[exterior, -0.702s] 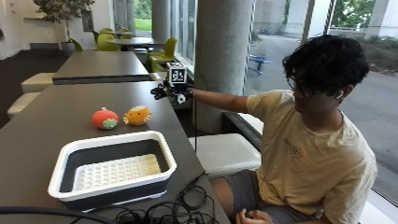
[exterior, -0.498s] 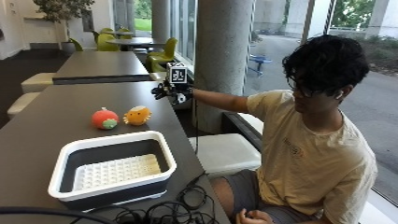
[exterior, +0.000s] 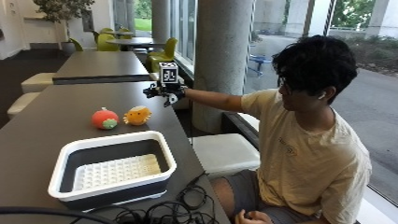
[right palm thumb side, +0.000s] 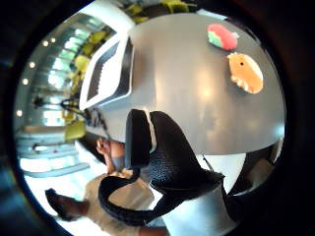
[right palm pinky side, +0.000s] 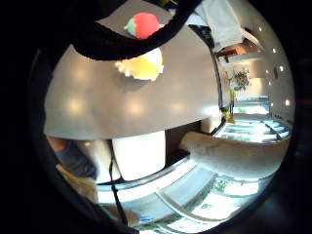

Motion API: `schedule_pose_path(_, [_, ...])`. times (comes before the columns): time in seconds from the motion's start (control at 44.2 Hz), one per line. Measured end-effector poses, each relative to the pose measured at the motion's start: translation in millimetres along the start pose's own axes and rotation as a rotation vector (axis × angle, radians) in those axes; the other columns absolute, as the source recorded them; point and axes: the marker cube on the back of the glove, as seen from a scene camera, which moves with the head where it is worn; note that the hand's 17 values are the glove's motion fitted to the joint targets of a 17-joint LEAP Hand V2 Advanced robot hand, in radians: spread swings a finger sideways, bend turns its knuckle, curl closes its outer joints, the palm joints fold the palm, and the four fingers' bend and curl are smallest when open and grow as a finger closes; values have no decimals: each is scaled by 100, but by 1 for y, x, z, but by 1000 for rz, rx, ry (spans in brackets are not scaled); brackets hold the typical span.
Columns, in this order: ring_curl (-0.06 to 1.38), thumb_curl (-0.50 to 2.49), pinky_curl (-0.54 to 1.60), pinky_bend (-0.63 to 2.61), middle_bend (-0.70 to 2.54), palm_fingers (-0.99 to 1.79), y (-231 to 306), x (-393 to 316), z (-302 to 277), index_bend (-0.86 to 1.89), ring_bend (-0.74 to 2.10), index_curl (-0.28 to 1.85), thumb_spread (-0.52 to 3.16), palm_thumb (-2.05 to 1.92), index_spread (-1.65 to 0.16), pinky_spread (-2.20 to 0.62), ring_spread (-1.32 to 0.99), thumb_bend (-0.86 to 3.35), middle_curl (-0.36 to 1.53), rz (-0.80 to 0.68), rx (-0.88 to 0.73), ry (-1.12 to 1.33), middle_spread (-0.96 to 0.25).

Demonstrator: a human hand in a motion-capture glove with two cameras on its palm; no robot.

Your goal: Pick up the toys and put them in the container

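Gloved hand [exterior: 165, 91] (fingers relaxed, holding nothing) hovers above table edge [exterior: 177, 122], near toys [exterior: 121, 117].

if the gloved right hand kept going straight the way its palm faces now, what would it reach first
Probably the orange toy: it lies nearer the right hand than the red toy beside it. The hand hovers above the table; depth is uncertain.

Red toy [right palm pinky side: 145, 24] beside orange toy [right palm pinky side: 141, 67], both on grey table [right palm pinky side: 97, 105]
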Motion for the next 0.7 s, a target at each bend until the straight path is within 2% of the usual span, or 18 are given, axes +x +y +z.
schedule_pose_path(0.113, [13, 7, 30, 77, 13, -13, -37, 3, 7, 15, 19, 27, 123, -9, -29, -1, -9, -6, 15, -41, 4, -92, -9])
schedule_pose_path(0.181, [14, 8, 31, 79, 13, -14, -59, 8, 12, 13, 20, 27, 123, -8, -28, -1, -9, -6, 15, 12, -9, -133, -8])
schedule_pose_path(0.249, [16, 9, 32, 83, 13, -17, -83, 16, 17, 7, 22, 25, 124, -6, -28, 0, -9, -4, 16, 46, -33, -98, -8])
schedule_pose_path(0.408, [20, 12, 36, 94, 14, -25, -149, 44, 38, -3, 28, 17, 126, -3, -27, 0, -9, -3, 18, -5, -69, -55, -8])
schedule_pose_path(0.702, [25, 19, 40, 109, 12, -37, -242, 65, 75, -6, 33, 7, 125, 3, -26, 1, -8, -1, 19, 176, -169, -78, -5])
